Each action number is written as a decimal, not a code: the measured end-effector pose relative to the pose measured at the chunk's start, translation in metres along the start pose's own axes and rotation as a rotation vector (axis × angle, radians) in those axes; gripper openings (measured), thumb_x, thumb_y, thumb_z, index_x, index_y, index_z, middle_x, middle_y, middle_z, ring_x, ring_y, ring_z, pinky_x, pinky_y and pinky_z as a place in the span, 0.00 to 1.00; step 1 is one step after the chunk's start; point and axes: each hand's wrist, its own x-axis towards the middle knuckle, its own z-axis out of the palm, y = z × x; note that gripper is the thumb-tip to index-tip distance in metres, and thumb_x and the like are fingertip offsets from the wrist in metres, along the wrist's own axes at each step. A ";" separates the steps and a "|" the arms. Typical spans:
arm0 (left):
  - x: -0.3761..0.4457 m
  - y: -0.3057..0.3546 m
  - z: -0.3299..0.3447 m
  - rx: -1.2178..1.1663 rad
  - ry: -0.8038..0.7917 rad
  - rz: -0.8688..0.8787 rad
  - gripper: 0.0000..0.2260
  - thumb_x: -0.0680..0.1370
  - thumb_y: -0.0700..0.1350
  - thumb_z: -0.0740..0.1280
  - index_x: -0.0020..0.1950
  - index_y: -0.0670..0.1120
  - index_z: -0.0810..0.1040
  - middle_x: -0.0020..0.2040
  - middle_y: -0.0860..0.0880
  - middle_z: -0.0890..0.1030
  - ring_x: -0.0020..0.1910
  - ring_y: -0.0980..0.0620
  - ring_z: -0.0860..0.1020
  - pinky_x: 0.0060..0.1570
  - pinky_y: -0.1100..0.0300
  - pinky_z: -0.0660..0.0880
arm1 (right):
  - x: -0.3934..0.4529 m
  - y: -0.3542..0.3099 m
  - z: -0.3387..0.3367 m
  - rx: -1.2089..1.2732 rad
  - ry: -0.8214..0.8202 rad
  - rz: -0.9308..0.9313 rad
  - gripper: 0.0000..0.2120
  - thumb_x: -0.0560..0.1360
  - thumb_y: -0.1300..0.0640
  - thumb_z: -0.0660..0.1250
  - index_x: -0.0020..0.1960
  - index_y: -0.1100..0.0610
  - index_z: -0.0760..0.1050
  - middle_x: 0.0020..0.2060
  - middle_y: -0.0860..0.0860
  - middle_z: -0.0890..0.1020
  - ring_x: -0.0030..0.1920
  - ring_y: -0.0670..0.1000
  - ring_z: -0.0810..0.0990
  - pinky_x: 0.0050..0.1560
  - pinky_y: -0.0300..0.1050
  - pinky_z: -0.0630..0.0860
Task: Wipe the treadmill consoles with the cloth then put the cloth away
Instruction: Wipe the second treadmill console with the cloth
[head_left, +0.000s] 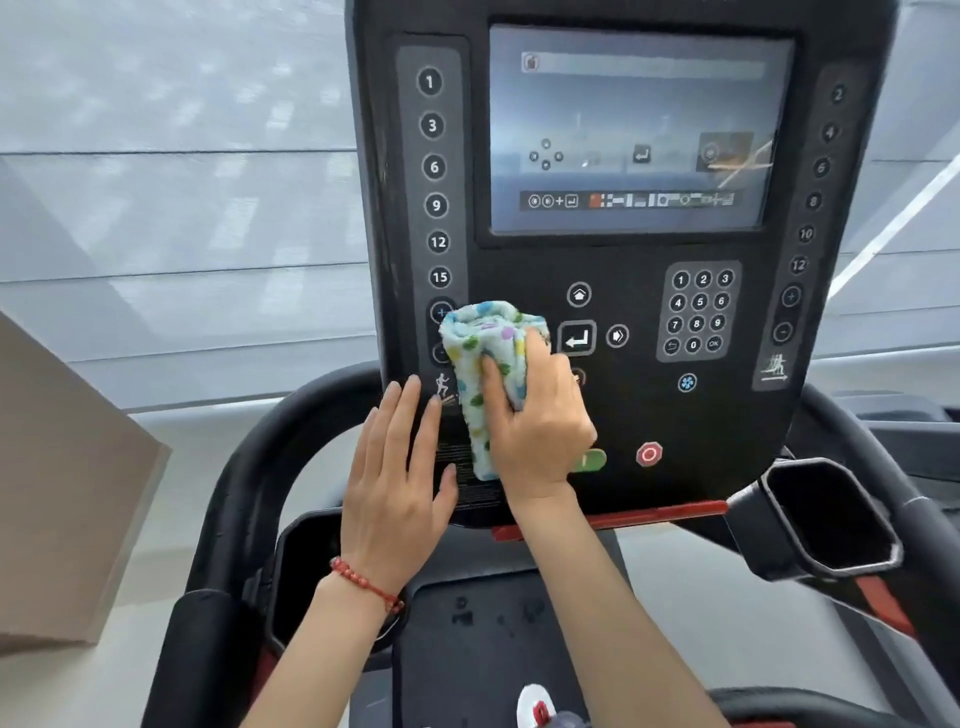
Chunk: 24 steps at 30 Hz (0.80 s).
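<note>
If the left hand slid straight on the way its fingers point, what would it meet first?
The left hand lies flat on the console, fingers pointing up and slightly right. Sliding on, it would likely meet the runner icon first, then the spotted cloth that the right hand grips.

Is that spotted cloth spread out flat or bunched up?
Bunched up. The cloth is folded into a thick wad, gripped by the right hand against the console, with a rolled edge on top.
</note>
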 end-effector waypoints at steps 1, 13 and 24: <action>-0.002 -0.001 -0.001 0.005 0.003 -0.016 0.25 0.74 0.40 0.67 0.68 0.35 0.67 0.70 0.35 0.66 0.71 0.39 0.62 0.65 0.42 0.66 | 0.000 -0.004 0.002 -0.002 -0.003 -0.032 0.17 0.77 0.44 0.60 0.55 0.57 0.71 0.31 0.51 0.78 0.28 0.48 0.75 0.24 0.39 0.71; -0.009 -0.007 -0.001 0.066 0.003 -0.051 0.24 0.76 0.44 0.62 0.70 0.37 0.65 0.70 0.37 0.66 0.71 0.41 0.62 0.66 0.43 0.64 | 0.092 -0.050 0.035 -0.033 0.085 -0.150 0.17 0.74 0.44 0.65 0.52 0.57 0.77 0.31 0.52 0.78 0.26 0.48 0.75 0.22 0.40 0.71; -0.007 -0.008 -0.001 0.098 -0.023 -0.040 0.24 0.76 0.45 0.60 0.71 0.38 0.63 0.72 0.39 0.62 0.72 0.41 0.61 0.68 0.44 0.62 | 0.106 -0.054 0.040 -0.056 0.161 -0.082 0.20 0.76 0.42 0.60 0.55 0.58 0.77 0.33 0.52 0.79 0.28 0.49 0.77 0.22 0.40 0.72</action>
